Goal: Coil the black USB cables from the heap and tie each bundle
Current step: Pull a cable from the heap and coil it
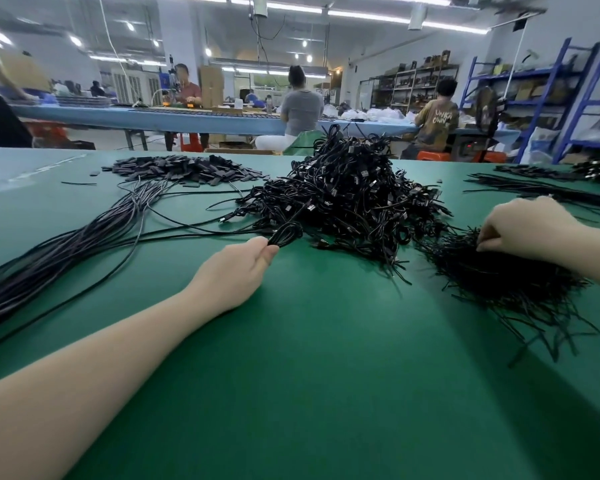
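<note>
On the green table (326,358), the left forearm reaches diagonally forward and to the right, lying low over the surface, and the left hand (238,268) has its fingers and thumb curled round the near end of a coiled cable (286,234). The coil is a narrow oval loop whose long axis runs away from the fingertips, forward and slightly right, its far end touching the foot of the heap of black cables (347,195) just beyond the hand. To the right of that hand, well apart from it, the right hand (523,230) comes in from the right edge, knuckles up and fingers bent down, pinching at the top of a spread of thin black ties (506,282) that fans out beneath and nearer than it; just what its fingertips hold cannot be made out. Left of the left hand, a long sheaf of straight cables (66,251) runs from the near left edge away toward a flat pile of small dark pieces (184,168) beyond. Farther off stands a blue workbench (187,121) with seated people.
</note>
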Available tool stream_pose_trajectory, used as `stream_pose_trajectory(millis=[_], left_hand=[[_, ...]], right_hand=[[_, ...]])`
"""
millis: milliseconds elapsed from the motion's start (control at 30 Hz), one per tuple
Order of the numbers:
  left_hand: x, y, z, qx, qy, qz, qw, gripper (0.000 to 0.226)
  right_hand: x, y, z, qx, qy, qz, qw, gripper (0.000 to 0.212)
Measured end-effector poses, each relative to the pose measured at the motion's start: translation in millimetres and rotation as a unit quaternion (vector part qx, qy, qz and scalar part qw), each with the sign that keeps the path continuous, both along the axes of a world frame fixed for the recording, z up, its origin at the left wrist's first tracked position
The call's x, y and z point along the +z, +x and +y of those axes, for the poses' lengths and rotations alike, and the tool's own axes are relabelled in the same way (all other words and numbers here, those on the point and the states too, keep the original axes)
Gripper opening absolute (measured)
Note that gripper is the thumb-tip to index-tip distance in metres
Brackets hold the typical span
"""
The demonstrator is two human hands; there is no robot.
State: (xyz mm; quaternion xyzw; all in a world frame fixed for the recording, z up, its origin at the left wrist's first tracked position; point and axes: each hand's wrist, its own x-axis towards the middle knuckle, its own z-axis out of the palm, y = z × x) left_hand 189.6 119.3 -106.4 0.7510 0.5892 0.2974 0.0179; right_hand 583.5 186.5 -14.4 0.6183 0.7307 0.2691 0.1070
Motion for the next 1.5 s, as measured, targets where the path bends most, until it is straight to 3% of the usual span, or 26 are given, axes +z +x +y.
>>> stream_pose_trajectory(millis=[133, 333, 567, 800, 933, 1067, 1167, 1300, 1500], left_hand=[[1, -3, 0, -0.003, -0.006, -0.03, 1.0, 0.036], [0, -4, 2, 0.028, -0.007, -0.067, 0.997, 0.036], [1, 2, 0, 0.034, -0.034, -0.023, 0.999, 0.036], [4, 8, -1, 0.051, -0.055, -0.004, 0.997, 0.04], [5, 8, -1, 0.041, -0.085, -0.01, 0.995, 0.034], [3, 6, -1, 0.026, -0.068, -0.027, 0.997, 0.035], [3, 5, -1, 0.005, -0.027, -0.071, 0.997, 0.031], [4, 6, -2, 0.021, 0.025, -0.073, 0.997, 0.033], [3, 7, -4, 0.022, 0.005, -0.042, 0.999, 0.035]], right_hand=[[2, -7, 5, -0.045, -0.031, 0.032, 0.998, 0.013], [6, -13, 6, -0.066, -0.049, 0.035, 0.996, 0.024], [6, -17, -2, -0.069, -0.055, 0.044, 0.995, 0.022], [13, -18, -2, -0.087, -0.056, 0.127, 0.987, 0.016], [18, -21, -4, -0.118, -0.024, 0.213, 0.97, 0.016], [30, -44, -13, -0.15, 0.017, 0.188, 0.97, 0.014], [35, -80, -31, -0.047, 0.103, 0.159, 0.981, 0.008], [11, -152, -65, 0.203, -0.013, 0.243, 0.949, 0.02], [-26, -213, -67, 0.265, 0.014, 0.256, 0.929, 0.025]])
